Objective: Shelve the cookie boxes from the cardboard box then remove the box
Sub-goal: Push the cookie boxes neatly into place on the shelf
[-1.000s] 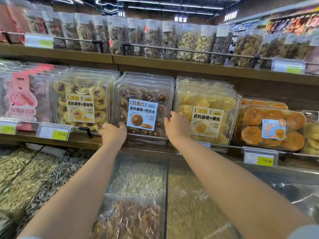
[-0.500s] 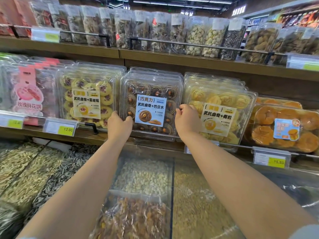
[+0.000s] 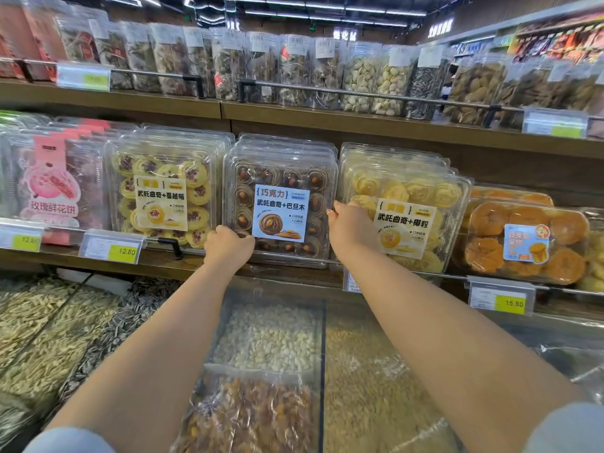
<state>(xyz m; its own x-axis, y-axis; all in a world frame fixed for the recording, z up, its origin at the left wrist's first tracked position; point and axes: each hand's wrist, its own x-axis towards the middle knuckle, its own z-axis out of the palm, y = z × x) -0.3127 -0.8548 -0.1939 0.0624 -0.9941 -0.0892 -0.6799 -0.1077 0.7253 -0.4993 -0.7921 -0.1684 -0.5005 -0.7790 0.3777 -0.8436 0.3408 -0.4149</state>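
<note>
Cannot see left hand (image 3: 228, 245) fingertips, curled against box (image 3: 281, 171) corner. Cannot count boxes (image 3: 287, 141) stacked behind. Cannot read upper tags (image 3: 83, 78): blurred; nor tag (image 3: 351, 284) behind right arm (image 3: 408, 305).

Bagged nuts (image 3: 389, 83) line the top shelf (image 3: 359, 124); sunflower seeds (image 3: 108, 333) fill bins below.

Glossy clear-plastic cookie box (image 3: 281, 204) – paper label, matt wooden shelf (image 3: 376, 125), metal rail (image 3: 359, 94).

The left hand (image 3: 228, 245) grips the chocolate box (image 3: 281, 178) at its 7 o'clock corner, and the right hand (image 3: 351, 228) grips its 3 o'clock edge. The box stands on the shelf (image 3: 163, 264), with a cranberry box (image 3: 163, 191) at its 9 o'clock and a coconut box (image 3: 405, 204) at its 3 o'clock. Seed bins (image 3: 271, 338) lie at 6 o'clock.
</note>
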